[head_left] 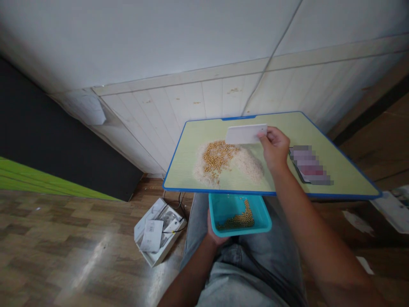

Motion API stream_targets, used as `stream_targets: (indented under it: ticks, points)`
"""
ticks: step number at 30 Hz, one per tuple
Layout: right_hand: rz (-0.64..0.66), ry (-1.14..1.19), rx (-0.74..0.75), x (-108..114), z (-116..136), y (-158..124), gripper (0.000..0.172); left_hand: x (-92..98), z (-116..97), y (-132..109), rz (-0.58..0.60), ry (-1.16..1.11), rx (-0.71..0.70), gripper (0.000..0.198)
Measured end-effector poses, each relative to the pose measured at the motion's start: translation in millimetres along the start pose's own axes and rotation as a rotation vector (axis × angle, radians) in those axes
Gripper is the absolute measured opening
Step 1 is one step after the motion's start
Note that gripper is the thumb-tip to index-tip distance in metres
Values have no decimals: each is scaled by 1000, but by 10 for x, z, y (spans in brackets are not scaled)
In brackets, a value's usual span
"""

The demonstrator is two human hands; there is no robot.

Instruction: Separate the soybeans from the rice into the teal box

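Note:
My right hand (pixel 275 146) grips one end of a flat white card (pixel 244 134), held above the green tabletop. Below and to the left of the card, a heap of yellow beans (pixel 217 157) lies among white grains (pixel 249 165) spread on both sides. My left hand (pixel 216 232) holds a turquoise tray (pixel 267 224) from its left and lower side, in front of the table edge and over the lap. Yellow beans (pixel 241 219) lie in the tray's bottom, mostly to the right and near side.
The small table (pixel 338 179) has a blue rim. A phone-like object (pixel 309 166), partly pixelated, lies on its right side. An open white box (pixel 159 232) with cables and papers sits on the floor at left. A wall rises behind the table.

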State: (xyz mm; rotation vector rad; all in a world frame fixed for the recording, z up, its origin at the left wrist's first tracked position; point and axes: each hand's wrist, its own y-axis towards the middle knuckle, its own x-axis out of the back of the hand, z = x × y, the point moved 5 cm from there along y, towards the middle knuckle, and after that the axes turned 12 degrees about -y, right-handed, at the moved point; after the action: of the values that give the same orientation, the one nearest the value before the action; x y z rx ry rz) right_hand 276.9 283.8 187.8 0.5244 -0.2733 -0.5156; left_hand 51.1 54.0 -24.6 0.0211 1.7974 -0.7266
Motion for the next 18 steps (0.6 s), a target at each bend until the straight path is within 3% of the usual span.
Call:
stream_targets:
  ticks: [6, 16, 18]
  points:
    - [38, -50, 47, 25, 42, -183, 37, -21, -3, -24, 25, 47, -27, 56]
    - [140, -68, 21, -57, 16, -253, 17, -92, -13, -56, 51, 75, -12, 82]
    - [162, -77, 25, -77, -3, -265, 18, -88, -13, -55, 46, 60, -5, 78]
